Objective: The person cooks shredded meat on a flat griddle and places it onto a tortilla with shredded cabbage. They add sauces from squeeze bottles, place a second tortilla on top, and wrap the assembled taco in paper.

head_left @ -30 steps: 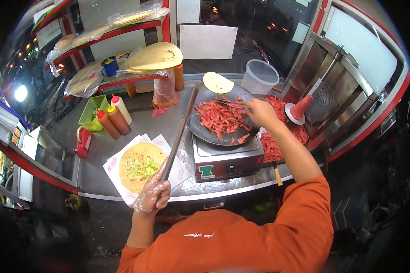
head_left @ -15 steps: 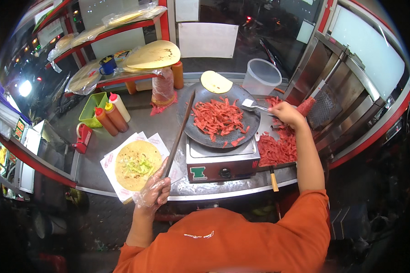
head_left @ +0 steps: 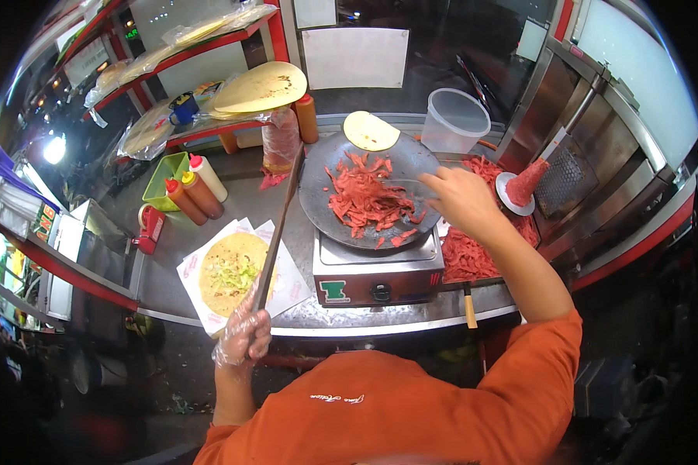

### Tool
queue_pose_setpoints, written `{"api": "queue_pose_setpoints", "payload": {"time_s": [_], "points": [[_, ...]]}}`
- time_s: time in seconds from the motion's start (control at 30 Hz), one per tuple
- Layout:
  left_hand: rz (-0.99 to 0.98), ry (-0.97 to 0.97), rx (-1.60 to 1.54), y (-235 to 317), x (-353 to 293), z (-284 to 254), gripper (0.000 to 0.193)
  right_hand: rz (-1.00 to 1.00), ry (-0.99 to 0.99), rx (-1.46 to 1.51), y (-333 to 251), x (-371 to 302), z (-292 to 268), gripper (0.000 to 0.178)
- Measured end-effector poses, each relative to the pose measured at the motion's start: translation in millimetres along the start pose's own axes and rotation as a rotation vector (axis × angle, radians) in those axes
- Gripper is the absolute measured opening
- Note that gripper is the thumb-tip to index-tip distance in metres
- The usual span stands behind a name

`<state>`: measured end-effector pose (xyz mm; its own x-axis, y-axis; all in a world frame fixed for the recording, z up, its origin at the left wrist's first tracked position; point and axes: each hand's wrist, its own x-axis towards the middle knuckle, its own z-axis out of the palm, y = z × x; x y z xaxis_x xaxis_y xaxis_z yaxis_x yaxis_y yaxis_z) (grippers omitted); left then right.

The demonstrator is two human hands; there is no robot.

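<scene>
My gloved left hand [head_left: 243, 337], in thin clear plastic, is closed around the lower end of a long knife [head_left: 279, 225] whose dark blade points up and away. Behind that hand lies a flatbread [head_left: 217, 267] on white paper, topped with shredded lettuce [head_left: 236, 277]. My bare right hand [head_left: 457, 194] reaches over the right side of the round black griddle pan [head_left: 314, 205]. It grips a slim metal utensil [head_left: 407, 184], blurred by motion, whose tip is among the red meat strips [head_left: 368, 201]. A small folded flatbread [head_left: 370, 131] rests on the pan's far rim.
The pan sits on a gas stove [head_left: 376, 279]. On the right, a tray of red meat [head_left: 469, 260] stands below a meat cone [head_left: 529, 182] and its heater. A clear tub [head_left: 457, 120] is behind. Sauce bottles [head_left: 198, 194] and flatbread shelves [head_left: 260, 89] stand left.
My right hand has moved left and toward me, bringing the utensil into the meat, which is now heaped differently. My left hand and the knife have shifted slightly left and nearer me.
</scene>
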<state>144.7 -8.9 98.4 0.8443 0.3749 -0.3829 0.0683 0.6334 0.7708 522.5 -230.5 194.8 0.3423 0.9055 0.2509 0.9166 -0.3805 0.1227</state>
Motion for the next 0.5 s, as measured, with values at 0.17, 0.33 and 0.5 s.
{"api": "queue_pose_setpoints", "payload": {"time_s": [0.17,0.33,0.5], "points": [[-0.071,-0.075,-0.047,-22,-14,1,0.072,0.529,-0.330,0.275,28,-28,-22,0.029],[-0.172,-0.277,0.047,-25,0,29,0.074,0.688,-0.350,0.788,11,-3,21,0.035],[-0.139,-0.320,0.023,18,12,9,0.069,0.418,0.208,0.144,-14,5,19,0.033]]}}
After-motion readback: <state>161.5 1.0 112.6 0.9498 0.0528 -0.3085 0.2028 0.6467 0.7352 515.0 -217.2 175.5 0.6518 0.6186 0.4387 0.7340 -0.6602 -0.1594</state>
